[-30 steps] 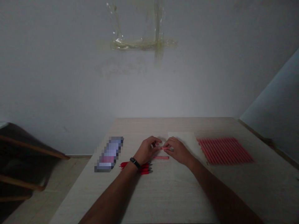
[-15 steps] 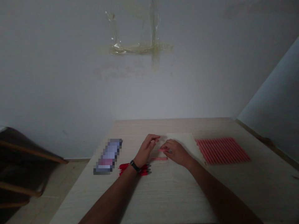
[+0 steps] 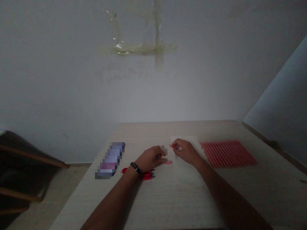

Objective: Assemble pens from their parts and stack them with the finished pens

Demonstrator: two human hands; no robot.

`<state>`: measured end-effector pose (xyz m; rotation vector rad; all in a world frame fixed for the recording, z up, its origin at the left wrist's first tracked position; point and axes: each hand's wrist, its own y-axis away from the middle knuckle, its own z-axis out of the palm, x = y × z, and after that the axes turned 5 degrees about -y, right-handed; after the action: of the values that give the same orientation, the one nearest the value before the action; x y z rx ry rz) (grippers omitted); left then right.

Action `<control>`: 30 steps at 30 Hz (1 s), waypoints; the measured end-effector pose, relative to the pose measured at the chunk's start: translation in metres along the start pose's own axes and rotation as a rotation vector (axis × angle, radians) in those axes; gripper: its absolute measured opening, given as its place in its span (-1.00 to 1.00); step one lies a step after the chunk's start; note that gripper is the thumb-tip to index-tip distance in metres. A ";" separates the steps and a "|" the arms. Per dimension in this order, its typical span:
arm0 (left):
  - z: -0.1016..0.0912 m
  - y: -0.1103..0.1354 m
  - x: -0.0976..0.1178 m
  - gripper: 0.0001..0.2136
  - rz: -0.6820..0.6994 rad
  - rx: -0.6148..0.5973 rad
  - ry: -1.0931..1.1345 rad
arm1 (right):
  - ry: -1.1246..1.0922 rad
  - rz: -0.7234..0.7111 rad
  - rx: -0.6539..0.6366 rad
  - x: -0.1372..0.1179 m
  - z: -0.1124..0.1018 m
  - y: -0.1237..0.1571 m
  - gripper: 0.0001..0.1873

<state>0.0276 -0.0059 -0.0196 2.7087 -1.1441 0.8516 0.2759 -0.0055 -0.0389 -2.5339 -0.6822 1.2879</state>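
My left hand, with a black band on the wrist, rests on the wooden table with its fingers curled over a pink stick lying flat; only the stick's right end shows. My right hand is lifted slightly further back and pinches the end of another pink stick. Under my left wrist lies a bunch of red pens with dark tips.
A row of several pink sticks lies side by side at the right. A pale sheet sits behind my right hand. A blurred-out rectangular object lies at the left. Dark wooden furniture stands beside the table's left edge.
My hands have parted. The left one dropped onto the stick lying on the table. The right one drew back and up with its stick.
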 end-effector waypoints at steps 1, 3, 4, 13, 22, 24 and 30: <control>0.002 0.000 -0.001 -0.76 0.007 -0.033 -0.035 | 0.000 0.005 0.004 0.001 0.000 0.000 -0.89; 0.005 0.000 -0.003 -0.80 0.017 -0.075 -0.074 | 0.003 0.008 0.009 0.002 0.000 0.000 -0.92; 0.006 0.000 -0.003 -0.84 0.022 -0.086 -0.084 | 0.005 0.009 0.010 0.002 0.000 0.001 -0.93; -0.005 -0.001 -0.002 -0.87 -0.136 0.166 -0.059 | 0.083 -0.035 0.012 0.005 -0.002 -0.001 -0.86; -0.006 -0.001 -0.007 -0.77 -0.195 0.268 -0.058 | 0.142 -0.047 0.014 0.001 -0.011 -0.002 -0.77; -0.006 -0.001 -0.008 -0.76 -0.207 0.281 -0.056 | 0.159 -0.049 0.012 0.002 -0.012 -0.002 -0.77; -0.007 -0.001 -0.011 -0.77 -0.203 0.279 -0.085 | 0.201 -0.073 -0.002 0.007 -0.013 -0.002 -0.79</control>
<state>0.0185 0.0034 -0.0191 3.0452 -0.7948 0.9355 0.2892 -0.0006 -0.0355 -2.5680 -0.7239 0.9922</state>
